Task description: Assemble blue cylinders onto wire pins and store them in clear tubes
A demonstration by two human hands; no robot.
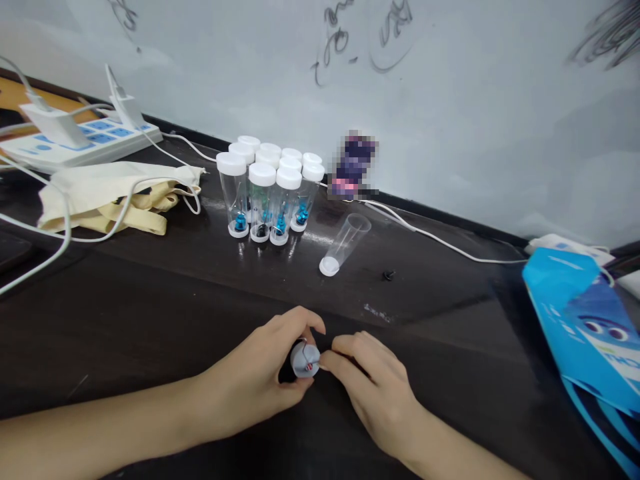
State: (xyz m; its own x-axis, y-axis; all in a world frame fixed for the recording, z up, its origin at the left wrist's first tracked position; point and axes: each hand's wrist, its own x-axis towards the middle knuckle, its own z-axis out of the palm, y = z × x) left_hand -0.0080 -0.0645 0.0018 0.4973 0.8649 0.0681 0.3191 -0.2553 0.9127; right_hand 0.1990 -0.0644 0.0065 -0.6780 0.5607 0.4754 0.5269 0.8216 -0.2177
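Thumb and fingers of my left hand (270, 363) curl around a round white cap (301, 363), with a thin bent wire and a small red part on its top. At the cap's right edge, my right hand (373, 383) has its thumb and index finger pinched together; what sits in that pinch is too small to name. Beyond my hands an open clear tube (345, 243) stands tilted on its white base. To its right lies a small black part (389, 275).
Several white-capped clear tubes (263, 175) holding blue, black or green pieces stand together at the back. Behind them a phone (353, 165) leans on the whiteboard (450, 107). A power strip (100, 143), cloth bag (120, 180) and cables are left; a blue bag (575, 320) is right.
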